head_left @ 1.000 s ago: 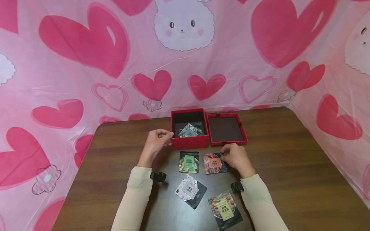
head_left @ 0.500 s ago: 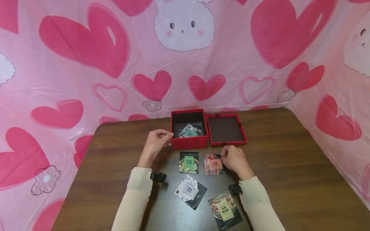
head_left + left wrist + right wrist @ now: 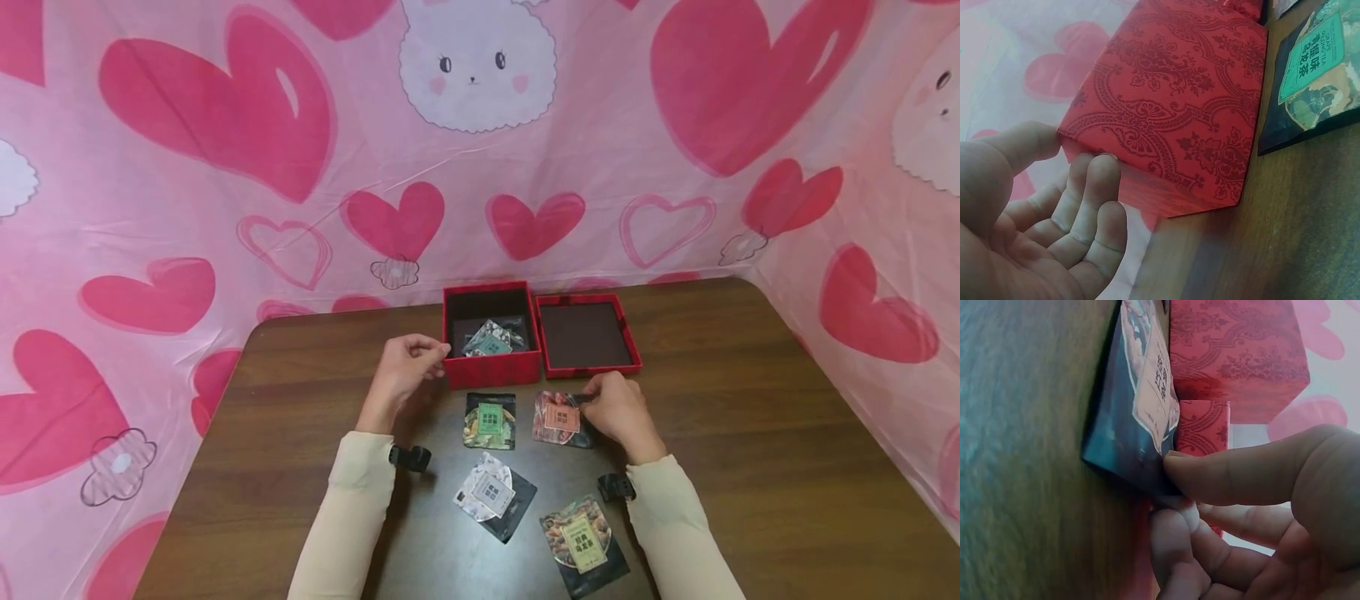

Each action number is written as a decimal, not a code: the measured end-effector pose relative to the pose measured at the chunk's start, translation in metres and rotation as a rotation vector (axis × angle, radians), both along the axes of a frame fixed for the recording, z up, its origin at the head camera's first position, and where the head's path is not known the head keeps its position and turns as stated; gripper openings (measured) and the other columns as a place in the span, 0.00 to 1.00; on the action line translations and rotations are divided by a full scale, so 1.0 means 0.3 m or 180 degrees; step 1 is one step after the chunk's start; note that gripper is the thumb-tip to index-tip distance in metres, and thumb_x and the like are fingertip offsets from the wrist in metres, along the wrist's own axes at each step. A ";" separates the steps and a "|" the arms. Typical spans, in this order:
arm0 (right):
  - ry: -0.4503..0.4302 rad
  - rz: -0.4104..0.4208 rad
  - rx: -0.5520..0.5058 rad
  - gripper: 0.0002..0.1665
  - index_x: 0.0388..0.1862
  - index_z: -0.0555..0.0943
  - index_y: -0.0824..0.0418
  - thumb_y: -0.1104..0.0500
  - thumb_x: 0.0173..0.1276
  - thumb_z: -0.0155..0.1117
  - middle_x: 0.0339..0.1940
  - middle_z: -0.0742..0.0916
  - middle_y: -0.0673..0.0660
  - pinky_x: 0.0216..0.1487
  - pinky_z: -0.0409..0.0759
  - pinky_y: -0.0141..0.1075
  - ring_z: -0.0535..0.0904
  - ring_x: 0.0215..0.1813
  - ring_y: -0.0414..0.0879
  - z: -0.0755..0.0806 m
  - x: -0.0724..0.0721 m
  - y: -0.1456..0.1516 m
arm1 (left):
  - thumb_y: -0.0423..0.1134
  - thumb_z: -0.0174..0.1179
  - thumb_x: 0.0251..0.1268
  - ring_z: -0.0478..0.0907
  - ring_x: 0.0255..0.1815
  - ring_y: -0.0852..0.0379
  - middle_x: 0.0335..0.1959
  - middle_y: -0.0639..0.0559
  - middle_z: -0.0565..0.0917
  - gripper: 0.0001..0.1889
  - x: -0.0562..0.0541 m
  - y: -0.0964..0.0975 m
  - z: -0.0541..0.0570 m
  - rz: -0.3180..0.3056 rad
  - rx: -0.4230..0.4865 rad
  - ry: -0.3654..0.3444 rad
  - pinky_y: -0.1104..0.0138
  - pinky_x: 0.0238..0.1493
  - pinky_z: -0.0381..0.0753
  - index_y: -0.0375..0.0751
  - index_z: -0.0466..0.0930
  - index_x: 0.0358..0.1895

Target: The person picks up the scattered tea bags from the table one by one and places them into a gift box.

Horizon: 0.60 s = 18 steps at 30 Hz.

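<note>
My right hand point(image 3: 618, 408) pinches the right edge of a tea sachet with a salmon-pink label point(image 3: 561, 418) between thumb and fingers. In the right wrist view that sachet point(image 3: 1132, 419) lies close above the table, its held corner tipped up. My left hand point(image 3: 408, 367) grips the front left corner of a red patterned box point(image 3: 495, 368), thumb on the corner and fingertips against the side. Inside the box lie tea sachets, one with a teal label point(image 3: 491, 344). A green-labelled grape oolong tea sachet point(image 3: 491, 422) rests in front of it.
Right of the box lies its upturned red lid point(image 3: 588, 335) with a dark inside. Nearer on the wooden table point(image 3: 750, 433) are a grey-white tea sachet point(image 3: 495, 497) and a yellow-labelled one point(image 3: 585, 546). A pink heart-print cloth point(image 3: 480, 167) hangs behind the table.
My right hand shifts the pink-labelled sachet slightly: toward me, then back up and a little right, turning it a bit. The left hand stays at the box corner.
</note>
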State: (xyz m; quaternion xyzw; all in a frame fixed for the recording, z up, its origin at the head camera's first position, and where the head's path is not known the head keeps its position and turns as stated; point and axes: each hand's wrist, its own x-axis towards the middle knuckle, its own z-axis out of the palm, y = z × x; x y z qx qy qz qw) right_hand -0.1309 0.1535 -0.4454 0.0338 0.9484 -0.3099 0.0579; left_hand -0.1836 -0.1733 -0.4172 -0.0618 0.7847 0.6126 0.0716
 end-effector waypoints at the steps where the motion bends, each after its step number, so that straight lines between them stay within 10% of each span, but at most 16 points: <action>1: 0.0018 0.0001 -0.0036 0.04 0.32 0.88 0.62 0.64 0.58 0.69 0.31 0.88 0.56 0.37 0.78 0.49 0.79 0.36 0.57 0.002 0.000 0.001 | 0.40 0.69 0.66 0.84 0.31 0.43 0.31 0.41 0.86 0.13 0.000 -0.001 0.000 0.0003 0.0002 -0.0002 0.47 0.47 0.84 0.32 0.84 0.45; 18: 0.0080 0.0071 -0.0360 0.09 0.34 0.89 0.62 0.66 0.62 0.63 0.30 0.87 0.54 0.29 0.72 0.40 0.75 0.30 0.50 0.009 0.005 0.048 | 0.39 0.69 0.66 0.84 0.33 0.39 0.30 0.41 0.86 0.13 0.002 0.004 -0.001 0.0013 0.0027 0.0058 0.48 0.45 0.85 0.31 0.84 0.44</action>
